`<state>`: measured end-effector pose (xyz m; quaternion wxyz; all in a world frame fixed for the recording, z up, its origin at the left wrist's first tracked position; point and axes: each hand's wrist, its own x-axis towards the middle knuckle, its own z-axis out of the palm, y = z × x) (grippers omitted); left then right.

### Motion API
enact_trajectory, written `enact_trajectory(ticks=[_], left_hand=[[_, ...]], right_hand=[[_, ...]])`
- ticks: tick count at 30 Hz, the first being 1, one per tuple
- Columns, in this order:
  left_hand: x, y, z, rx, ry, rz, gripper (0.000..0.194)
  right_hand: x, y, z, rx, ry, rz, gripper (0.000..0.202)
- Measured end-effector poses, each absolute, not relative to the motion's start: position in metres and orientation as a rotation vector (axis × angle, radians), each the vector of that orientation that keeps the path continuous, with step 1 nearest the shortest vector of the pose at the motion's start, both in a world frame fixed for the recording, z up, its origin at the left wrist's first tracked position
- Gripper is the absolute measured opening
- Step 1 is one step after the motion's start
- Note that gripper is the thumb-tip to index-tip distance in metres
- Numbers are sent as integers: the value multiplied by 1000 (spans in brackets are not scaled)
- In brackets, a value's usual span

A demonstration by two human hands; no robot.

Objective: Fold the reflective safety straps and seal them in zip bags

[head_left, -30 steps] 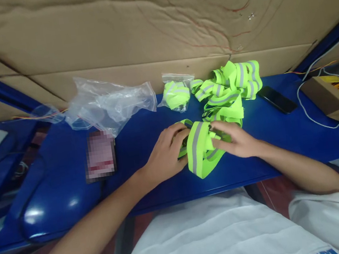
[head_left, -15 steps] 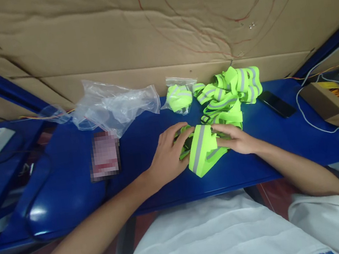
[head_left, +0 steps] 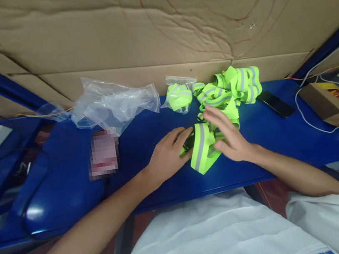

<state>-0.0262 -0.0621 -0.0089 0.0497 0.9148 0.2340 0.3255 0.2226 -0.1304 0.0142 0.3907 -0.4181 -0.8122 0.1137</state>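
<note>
A neon-yellow reflective strap [head_left: 202, 149] with a grey stripe stands in folded loops near the front of the blue table. My left hand [head_left: 168, 154] grips its left side, fingers and thumb closed around the folds and a dark part I cannot make out. My right hand [head_left: 231, 139] is at the strap's right side with its fingers stretched and apart from the thumb; it appears to hold nothing. Just behind lies a tangled pile of the same straps [head_left: 236, 86], with a black buckle at its near edge.
A zip bag holding a rolled strap [head_left: 179, 97] sits left of the pile. Crumpled clear plastic bags [head_left: 115, 103] and a blurred pinkish item [head_left: 103, 154] lie further left. On the right are a black phone [head_left: 276, 103], a cardboard box [head_left: 333, 104] and a white cable [head_left: 303, 114].
My right hand has let go of the strap, its fingers rising and opening toward the pile. My left hand keeps its grip, and the folded strap has shifted slightly right.
</note>
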Motion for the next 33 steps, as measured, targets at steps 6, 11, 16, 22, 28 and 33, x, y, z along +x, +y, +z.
enact_trajectory(ticks=[6, 11, 16, 22, 28, 33], left_hand=[[-26, -61, -11, 2740, 767, 970, 46], [-25, -58, -9, 2684, 774, 1036, 45], [-27, -59, -11, 2759, 636, 941, 42], [-26, -59, -12, 2749, 747, 865, 48], [-25, -58, -13, 2804, 856, 841, 46], [-25, -58, -13, 2845, 848, 853, 44]], right_hand=[[212, -141, 15, -816, -2567, -290, 17], [223, -133, 20, -885, -2433, -396, 14], [215, -139, 25, -815, -2492, -482, 42], [212, -140, 20, -932, -2659, -248, 27], [231, -131, 25, -914, -2616, -408, 47], [240, -125, 30, -1049, -2579, -382, 48]])
